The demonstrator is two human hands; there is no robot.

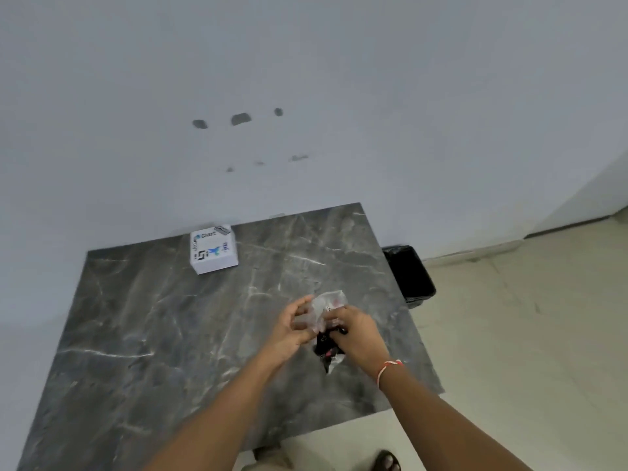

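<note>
Both my hands work on a clear plastic bag point(328, 302) over the right part of a dark marble table point(153, 334). My left hand point(292, 331) holds the bag's left side, fingers curled round the plastic. My right hand point(353, 331) pinches the bag from the right, and something small and black point(325, 346) shows under it, partly hidden by the fingers. A red and white thread is tied round my right wrist point(389, 367).
A white printed box point(213, 253) stands at the table's far edge against the pale wall. A black bin point(409, 275) sits on the tiled floor right of the table. A foot in a sandal point(385, 461) shows below the table's near edge.
</note>
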